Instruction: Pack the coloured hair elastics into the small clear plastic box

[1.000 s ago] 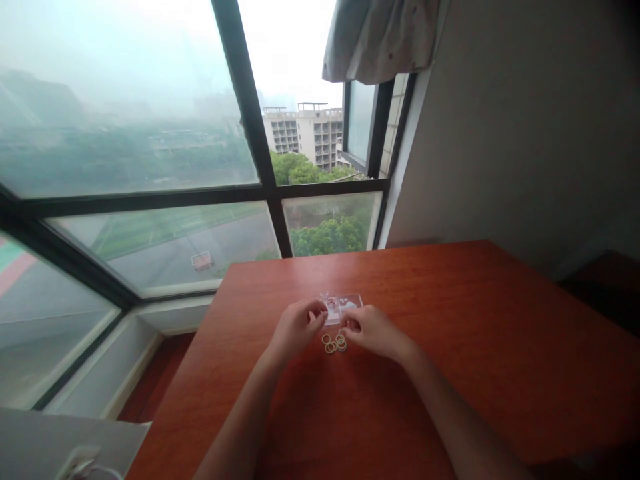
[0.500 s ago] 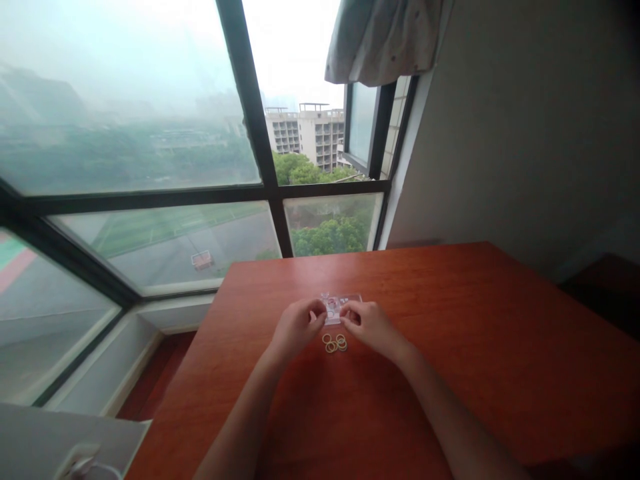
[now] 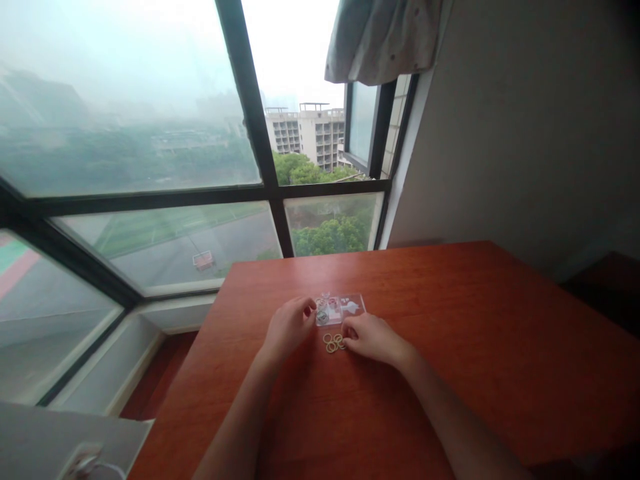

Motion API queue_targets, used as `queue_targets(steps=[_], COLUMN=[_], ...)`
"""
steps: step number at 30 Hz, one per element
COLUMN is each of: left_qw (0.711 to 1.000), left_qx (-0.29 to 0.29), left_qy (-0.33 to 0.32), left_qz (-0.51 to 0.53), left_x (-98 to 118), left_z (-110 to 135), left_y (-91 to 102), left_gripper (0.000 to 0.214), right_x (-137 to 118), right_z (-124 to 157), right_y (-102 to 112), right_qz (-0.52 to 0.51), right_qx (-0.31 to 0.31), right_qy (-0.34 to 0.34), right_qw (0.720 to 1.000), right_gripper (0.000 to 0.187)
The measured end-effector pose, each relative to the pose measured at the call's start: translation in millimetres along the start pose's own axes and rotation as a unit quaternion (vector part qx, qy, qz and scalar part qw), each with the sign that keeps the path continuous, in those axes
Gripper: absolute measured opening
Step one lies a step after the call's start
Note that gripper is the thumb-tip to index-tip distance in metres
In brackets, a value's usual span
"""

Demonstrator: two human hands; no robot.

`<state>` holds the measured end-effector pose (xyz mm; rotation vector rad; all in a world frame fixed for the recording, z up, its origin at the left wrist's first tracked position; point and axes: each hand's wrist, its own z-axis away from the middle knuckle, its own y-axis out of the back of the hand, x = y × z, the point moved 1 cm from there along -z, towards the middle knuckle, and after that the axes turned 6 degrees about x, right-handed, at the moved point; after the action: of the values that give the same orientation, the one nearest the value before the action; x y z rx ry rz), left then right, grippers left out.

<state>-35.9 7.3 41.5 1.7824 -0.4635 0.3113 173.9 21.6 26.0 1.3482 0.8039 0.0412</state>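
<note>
A small clear plastic box (image 3: pixel 329 325) with compartments lies on the table, its lid (image 3: pixel 354 307) opened out to the right and marked with a white shape. Small rings sit inside, among them a dark greenish bunch (image 3: pixel 323 317) and a reddish one (image 3: pixel 334 303). My left hand (image 3: pixel 291 325) is at the box's left edge, fingers curled against the thumb; whatever they hold is hidden. In front of the box lie several pale yellow rings (image 3: pixel 331 347). My right hand (image 3: pixel 374 337) pinches at the rightmost of these, its fingertips partly covering that ring.
The reddish-brown wooden table (image 3: pixel 475 320) reaches to the window (image 3: pixel 215 193) at the back and left. A grey wall (image 3: pixel 500 133) rises to the right. A curtain (image 3: pixel 383 40) hangs above an opened window pane. A white cable (image 3: pixel 100 469) shows at lower left.
My right hand has come down from the box to the yellow rings. My left hand has shifted slightly left, so the greenish bunch in the box now shows.
</note>
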Motion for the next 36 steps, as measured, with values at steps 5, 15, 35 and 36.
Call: queue_targets(steps=[5,15,35,36], left_qw=[1.0,0.999,0.999,0.999], left_qx=[0.0,0.009,0.001,0.003], left_qy=[-0.01,-0.026,-0.03,-0.028], left_qz=[0.01,0.02,0.034,0.038], left_x=[3.4,8.3,12.3,12.6], left_z=[0.9,2.7,3.6,3.6], left_y=[1.8,5.2,6.1,6.4], left_gripper=[0.012,0.012,0.011,0.012], right_x=[-5.3,-4.3,-11.2,-11.4], right_z=[-1.6,1.1,-2.4,-2.6], right_y=[-3.0,0.3,-7.6,-8.2], right_qz=[0.029,0.033,0.063,0.063], right_qx=[0.011,0.014,0.03,0.028], right_qy=[-0.025,-0.029,-0.066,-0.066], right_qw=[0.999,0.999,0.995,0.995], right_gripper=[0.014,0.011,0.013,0.013])
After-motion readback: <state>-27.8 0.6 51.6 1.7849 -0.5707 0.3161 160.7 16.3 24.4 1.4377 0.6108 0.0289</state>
